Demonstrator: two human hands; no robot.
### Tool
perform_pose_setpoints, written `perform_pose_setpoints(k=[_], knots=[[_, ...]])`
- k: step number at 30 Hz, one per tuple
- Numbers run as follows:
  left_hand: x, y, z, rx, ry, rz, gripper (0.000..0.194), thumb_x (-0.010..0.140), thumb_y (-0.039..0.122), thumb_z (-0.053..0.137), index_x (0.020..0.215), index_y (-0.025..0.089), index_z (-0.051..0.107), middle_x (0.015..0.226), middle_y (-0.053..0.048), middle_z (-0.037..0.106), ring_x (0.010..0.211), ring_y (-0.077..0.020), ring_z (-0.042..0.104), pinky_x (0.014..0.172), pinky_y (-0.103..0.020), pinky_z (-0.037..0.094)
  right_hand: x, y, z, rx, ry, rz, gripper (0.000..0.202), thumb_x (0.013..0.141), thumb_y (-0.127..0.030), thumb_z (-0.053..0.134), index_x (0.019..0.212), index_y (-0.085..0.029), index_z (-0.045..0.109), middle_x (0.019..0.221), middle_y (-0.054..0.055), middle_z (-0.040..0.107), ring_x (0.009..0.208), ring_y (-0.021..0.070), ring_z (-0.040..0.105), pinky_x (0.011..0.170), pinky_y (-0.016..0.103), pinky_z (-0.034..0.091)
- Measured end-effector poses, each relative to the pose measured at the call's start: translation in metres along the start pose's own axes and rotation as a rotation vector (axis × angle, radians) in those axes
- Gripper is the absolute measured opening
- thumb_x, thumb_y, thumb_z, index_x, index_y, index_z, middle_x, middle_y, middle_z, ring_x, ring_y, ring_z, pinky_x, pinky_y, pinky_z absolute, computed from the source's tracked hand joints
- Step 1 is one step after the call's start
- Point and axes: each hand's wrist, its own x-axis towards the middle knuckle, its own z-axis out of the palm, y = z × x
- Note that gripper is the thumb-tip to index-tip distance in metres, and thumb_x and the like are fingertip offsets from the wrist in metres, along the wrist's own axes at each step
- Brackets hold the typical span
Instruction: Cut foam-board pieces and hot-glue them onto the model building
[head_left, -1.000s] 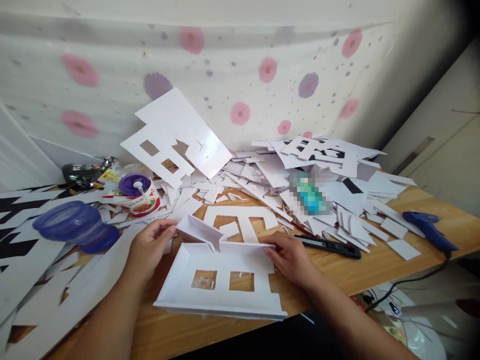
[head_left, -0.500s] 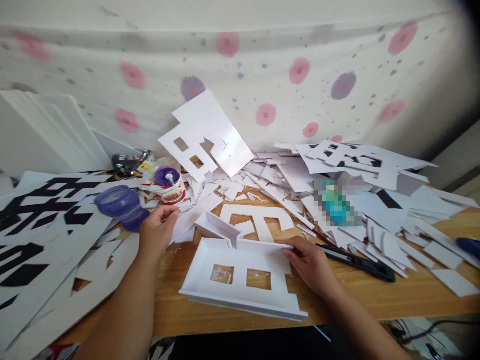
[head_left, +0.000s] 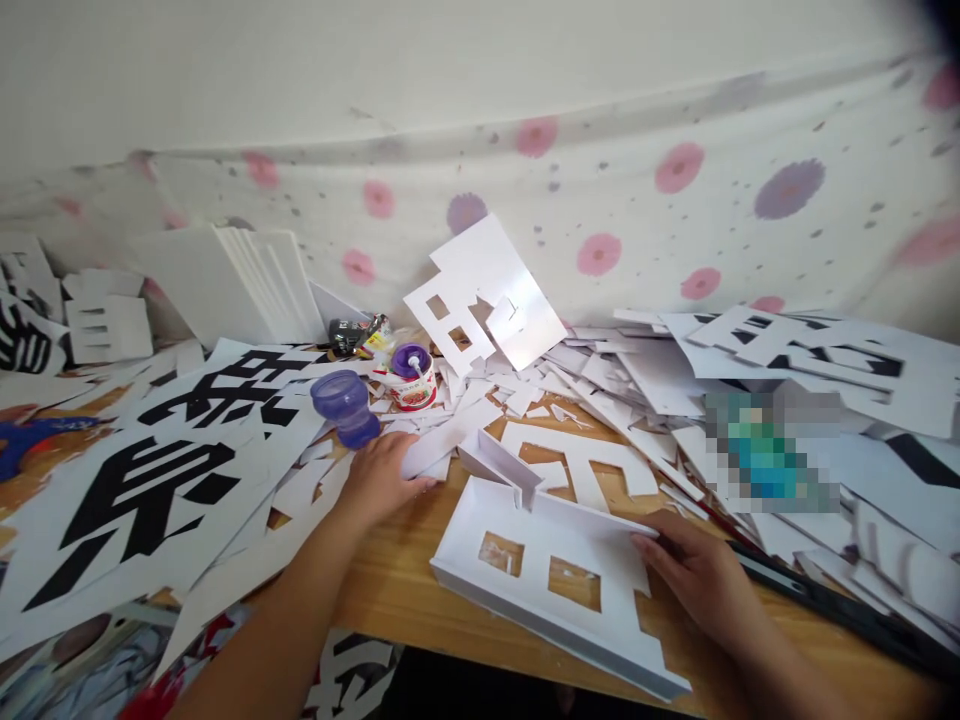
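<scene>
While the right hand (head_left: 697, 570) pinches the upper wall of the white walled form (head_left: 537, 565) near its right end, fingers closed on that thin edge, the left hand (head_left: 382, 475) lies beside a white strip (head_left: 446, 440); whether its fingers grip the strip cannot be told. Form: two window openings, narrow trough-like arm at upper left, placed at the near side of the table (head_left: 405, 605), between the forearms. Probable hazards: a wall bent or a seam parted, should the one-sided pinch pull too hard; the trough arm twisted at its narrow junction, if pushed sideways; the purple jar (head_left: 345, 405) tipped by a careless sweep of the left hand; a nick from the black cutter (head_left: 840, 605), near the right hand, its blade state unclear. Surface: wood-toned, strewn with white offcuts (head_left: 656, 375); black-figured sheets (head_left: 161, 485) at left; one tub with pump (head_left: 414, 390); one pixelated green-blue item (head_left: 765, 455) at right. Room: pale wall (head_left: 450, 60), flowered covering (head_left: 637, 220) below it, white boards (head_left: 217, 280) leaning at left, one cut-out sheet (head_left: 510, 270) propped aslant at centre.
</scene>
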Motion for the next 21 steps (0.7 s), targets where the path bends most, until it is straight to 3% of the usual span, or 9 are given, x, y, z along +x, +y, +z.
perform_pose_setpoints(k=[2, 6, 13, 21], knots=[[0.003, 0.010, 0.004, 0.041, -0.011, 0.026, 0.057, 0.071, 0.044, 0.069, 0.125, 0.029, 0.057, 0.138, -0.009, 0.053, 0.129, -0.0332, 0.045, 0.106, -0.046, 0.034, 0.000, 0.002, -0.001, -0.002, 0.006, -0.010, 0.027, 0.092, -0.041, 0.049, 0.084, -0.023, 0.068, 0.073, 0.003, 0.066, 0.067, 0.0202, 0.063, 0.060, 0.032, 0.051], [0.010, 0.023, 0.007, 0.119, -0.026, 0.057, 0.046, 0.078, 0.029, 0.062, 0.124, 0.026, 0.057, 0.138, -0.009, 0.054, 0.126, -0.0333, 0.047, 0.105, -0.051, 0.034, 0.000, 0.004, -0.008, 0.047, 0.025, 0.015, 0.030, 0.091, -0.043, 0.049, 0.080, -0.022, 0.067, 0.069, 0.003, 0.064, 0.065, 0.0198, 0.062, 0.060, 0.032, 0.050], [0.019, 0.019, 0.003, 0.209, 0.013, 0.059, 0.049, 0.078, 0.015, 0.056, 0.127, 0.020, 0.055, 0.138, -0.013, 0.052, 0.124, -0.0360, 0.047, 0.104, -0.055, 0.036, 0.002, -0.007, -0.010, 0.065, 0.016, 0.059, 0.033, 0.089, -0.046, 0.049, 0.076, -0.021, 0.066, 0.065, 0.002, 0.063, 0.063, 0.0189, 0.060, 0.060, 0.032, 0.049], [0.021, 0.004, -0.009, 0.159, -0.015, 0.110, 0.053, 0.076, 0.018, 0.060, 0.128, 0.020, 0.053, 0.134, -0.009, 0.056, 0.118, -0.0251, 0.056, 0.098, -0.035, 0.048, -0.001, -0.012, 0.003, -0.014, -0.029, 0.006, 0.032, 0.093, -0.044, 0.048, 0.078, -0.022, 0.064, 0.071, 0.002, 0.063, 0.066, 0.0186, 0.060, 0.061, 0.032, 0.048]])
